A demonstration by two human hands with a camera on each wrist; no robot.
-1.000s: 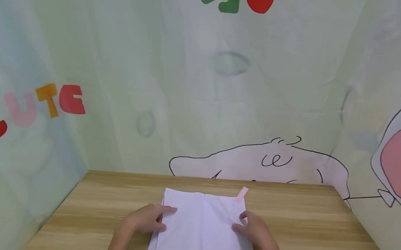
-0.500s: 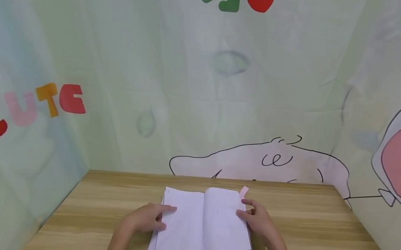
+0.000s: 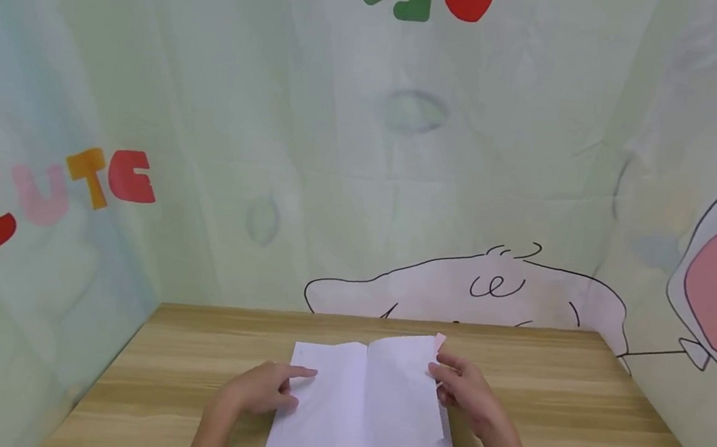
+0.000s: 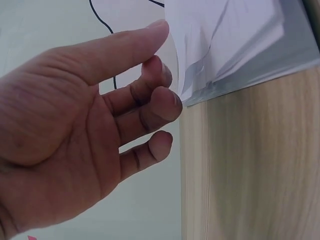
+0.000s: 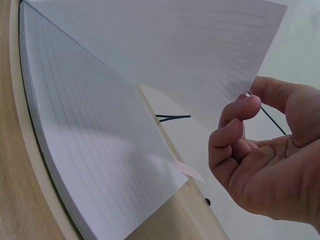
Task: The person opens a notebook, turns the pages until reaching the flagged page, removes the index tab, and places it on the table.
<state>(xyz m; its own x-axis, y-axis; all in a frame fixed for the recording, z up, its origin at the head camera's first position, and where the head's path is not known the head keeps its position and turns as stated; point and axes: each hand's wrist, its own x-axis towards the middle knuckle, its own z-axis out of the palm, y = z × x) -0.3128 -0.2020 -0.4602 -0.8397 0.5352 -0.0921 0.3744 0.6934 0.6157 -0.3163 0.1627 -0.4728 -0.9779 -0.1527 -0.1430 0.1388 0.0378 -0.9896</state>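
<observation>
An open notebook [image 3: 322, 413] with lined white pages lies on the wooden table. My right hand [image 3: 470, 395] pinches the outer edge of a right-side page [image 3: 402, 396], which is raised and curved above the pages under it. The right wrist view shows this lifted page [image 5: 165, 45] held between thumb and fingers [image 5: 227, 137]. At the left side, my left hand [image 3: 259, 388] rests with its index finger stretched over the left page. Its other fingers bend loosely beside the notebook's edge in the left wrist view. A pink tab [image 3: 440, 342] sticks out at the top right.
The wooden table [image 3: 208, 339] reaches back to a printed cloth backdrop [image 3: 337, 177] with cartoon drawings and coloured letters. More of the same cloth hangs at both sides of the table.
My right hand has moved from the flat right page and lifted its edge, so that the page now stands raised. The left page edges have shifted slightly. My left hand has stayed in place.
</observation>
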